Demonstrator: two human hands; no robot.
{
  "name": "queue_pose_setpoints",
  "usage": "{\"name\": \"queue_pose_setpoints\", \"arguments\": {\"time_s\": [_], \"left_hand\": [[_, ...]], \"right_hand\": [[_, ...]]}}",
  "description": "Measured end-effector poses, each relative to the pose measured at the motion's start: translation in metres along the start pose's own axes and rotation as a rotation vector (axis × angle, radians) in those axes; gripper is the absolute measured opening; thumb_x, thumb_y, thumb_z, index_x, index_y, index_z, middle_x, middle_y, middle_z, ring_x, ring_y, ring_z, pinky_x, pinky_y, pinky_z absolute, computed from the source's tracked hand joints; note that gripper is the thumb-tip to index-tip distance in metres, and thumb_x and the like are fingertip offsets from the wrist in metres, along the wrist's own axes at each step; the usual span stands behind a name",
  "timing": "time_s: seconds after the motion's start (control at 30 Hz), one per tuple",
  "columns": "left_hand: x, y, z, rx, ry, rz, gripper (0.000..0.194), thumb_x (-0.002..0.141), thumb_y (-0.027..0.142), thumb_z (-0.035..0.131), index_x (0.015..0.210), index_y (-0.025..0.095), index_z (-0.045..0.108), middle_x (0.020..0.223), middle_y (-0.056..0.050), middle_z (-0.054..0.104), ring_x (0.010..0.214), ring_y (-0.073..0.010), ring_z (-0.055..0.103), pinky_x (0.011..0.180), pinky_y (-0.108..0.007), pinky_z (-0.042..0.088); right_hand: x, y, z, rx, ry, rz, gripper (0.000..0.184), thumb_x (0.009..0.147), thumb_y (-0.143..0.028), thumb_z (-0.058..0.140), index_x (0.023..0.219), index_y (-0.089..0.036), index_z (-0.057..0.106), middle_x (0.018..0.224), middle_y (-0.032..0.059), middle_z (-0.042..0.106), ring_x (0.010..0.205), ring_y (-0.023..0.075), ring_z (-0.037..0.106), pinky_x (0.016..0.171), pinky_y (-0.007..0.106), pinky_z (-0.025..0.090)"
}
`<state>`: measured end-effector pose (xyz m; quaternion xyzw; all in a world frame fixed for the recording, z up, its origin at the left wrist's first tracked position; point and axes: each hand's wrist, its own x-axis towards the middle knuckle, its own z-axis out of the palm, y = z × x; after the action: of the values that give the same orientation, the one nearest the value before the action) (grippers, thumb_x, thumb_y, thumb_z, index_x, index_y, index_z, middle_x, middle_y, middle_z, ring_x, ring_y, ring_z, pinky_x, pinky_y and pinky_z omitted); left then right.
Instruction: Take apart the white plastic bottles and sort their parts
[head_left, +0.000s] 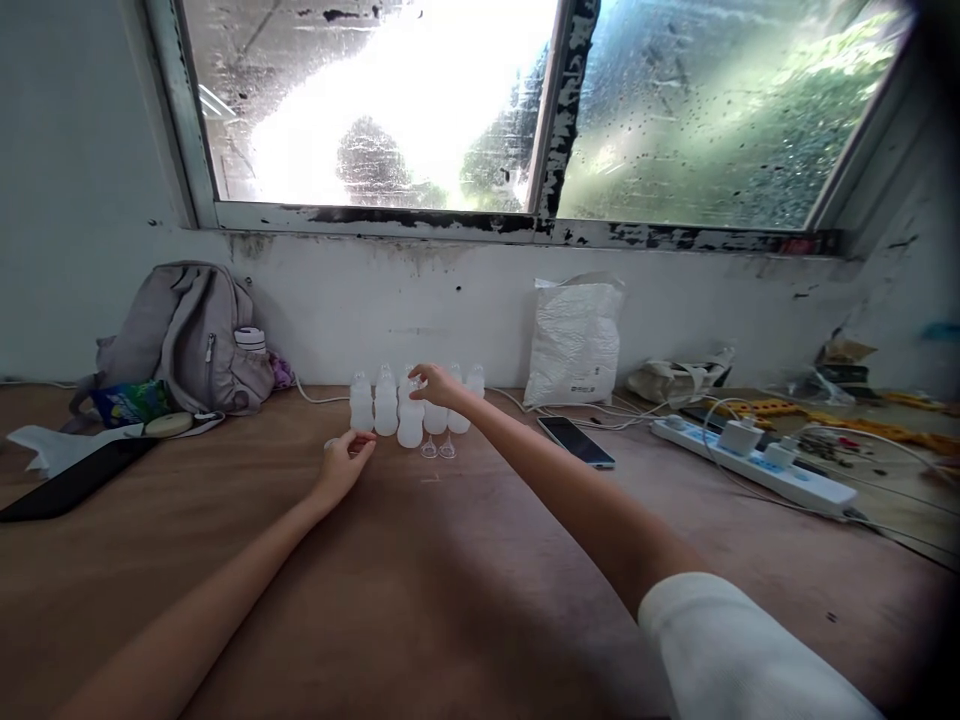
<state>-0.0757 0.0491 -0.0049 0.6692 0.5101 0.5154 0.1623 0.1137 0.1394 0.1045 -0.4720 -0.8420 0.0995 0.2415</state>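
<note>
Several frosted white baby bottles (386,412) with clear nipple tops stand close together by the wall. My right hand (441,386) reaches over them, its thumb and fingers curved round the top of a bottle (410,428) at the front middle. The hand and forearm partly hide the bottles behind. My left hand (346,460) rests on the table in front of the leftmost bottle (361,405), fingers loosely stretched and apart, holding nothing that I can see. A small clear piece (330,443) lies beside it. Two clear silicone nipples (437,450) lie before the bottles, under my right wrist.
A phone (576,442) and a white power strip (754,465) with plugs and cables lie to the right. A white plastic bag (574,340) leans on the wall. At the left are a grey backpack (196,335) and a black flat object (79,480) on the brown table (420,600).
</note>
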Motion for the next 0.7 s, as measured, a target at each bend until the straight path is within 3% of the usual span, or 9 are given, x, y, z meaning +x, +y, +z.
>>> {"name": "queue_pose_setpoints", "arguments": {"time_s": [0.1, 0.3, 0.47, 0.7], "left_hand": [[-0.001, 0.0, -0.003, 0.144, -0.027, 0.094, 0.017, 0.075, 0.029, 0.047, 0.08, 0.017, 0.058, 0.074, -0.003, 0.064, 0.067, -0.0161, 0.059, 0.064, -0.028, 0.047], [-0.002, -0.006, -0.006, 0.421, -0.071, 0.359, 0.013, 0.077, 0.02, 0.043, 0.079, 0.018, 0.056, 0.079, -0.004, 0.062, 0.078, -0.019, 0.056, 0.074, -0.032, 0.042], [-0.004, -0.008, -0.004, 0.485, -0.146, 0.44, 0.013, 0.077, 0.015, 0.042, 0.081, 0.016, 0.055, 0.081, -0.006, 0.06, 0.08, -0.019, 0.054, 0.074, -0.032, 0.042], [-0.008, -0.001, 0.0, 0.556, -0.222, 0.5, 0.016, 0.077, 0.014, 0.041, 0.084, 0.016, 0.055, 0.082, -0.006, 0.058, 0.083, -0.0194, 0.053, 0.075, -0.032, 0.041]], "right_hand": [[0.008, 0.004, 0.008, -0.032, 0.028, 0.013, 0.041, 0.068, -0.022, 0.065, 0.107, -0.016, 0.053, 0.101, 0.009, 0.055, 0.088, 0.0177, 0.052, 0.066, 0.025, 0.043], [0.015, 0.007, 0.017, -0.113, 0.066, 0.003, 0.042, 0.073, -0.018, 0.06, 0.113, -0.016, 0.048, 0.107, 0.0094, 0.055, 0.099, 0.0201, 0.048, 0.078, 0.03, 0.039], [0.012, 0.005, 0.02, -0.19, 0.085, -0.006, 0.039, 0.076, -0.02, 0.055, 0.115, -0.021, 0.047, 0.107, 0.008, 0.057, 0.108, 0.0252, 0.04, 0.085, 0.039, 0.031], [0.012, 0.004, 0.025, -0.272, 0.126, 0.0, 0.037, 0.079, -0.022, 0.052, 0.116, -0.022, 0.046, 0.115, 0.0078, 0.053, 0.109, 0.0256, 0.039, 0.084, 0.039, 0.03]]}}
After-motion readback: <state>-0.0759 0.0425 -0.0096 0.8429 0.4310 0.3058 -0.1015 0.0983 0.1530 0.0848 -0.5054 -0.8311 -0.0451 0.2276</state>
